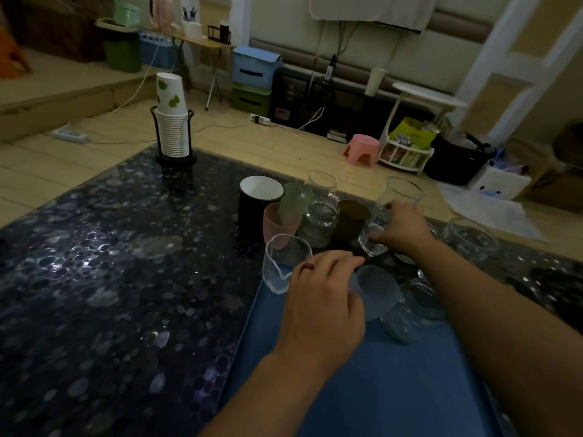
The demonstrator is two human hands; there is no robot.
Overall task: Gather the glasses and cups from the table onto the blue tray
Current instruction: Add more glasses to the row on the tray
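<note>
The right hand (399, 228) gripped a clear tall glass (389, 216), tilted and apparently lifted near the far end of the blue tray (362, 389). The left hand (321, 298) reached over the tray's far left corner, its fingers curled beside a clear tumbler (280, 266) and a frosted cup (377, 290); whether it gripped either could not be told.

On the tray, a ribbed clear glass (399, 320) and a second clear glass (424, 299) lay or leaned toward the far right; most of the tray's near area was bare blue.

Judged from this layout, the task was in its early to middle part. Left on the surface (110, 263) beyond the tray were a black cup with a white inside (258, 203), a pink cup (279, 223) with a green glass (293, 200) standing in it, a clear jar (320, 222), a clear glass behind it (323, 182), a brown cup (353, 220), and a wide clear glass (473, 239) to the right. A stack of paper cups (172, 121) in a black wire holder stood well apart at the far left; whether it belonged to the task was unclear.

The surface was dark, glossy, and pebble-patterned. Beyond it lay a pale wood floor (268, 143) with a pink stool (362, 149), a white round side table (429, 96), storage boxes, and cables along the wall.
</note>
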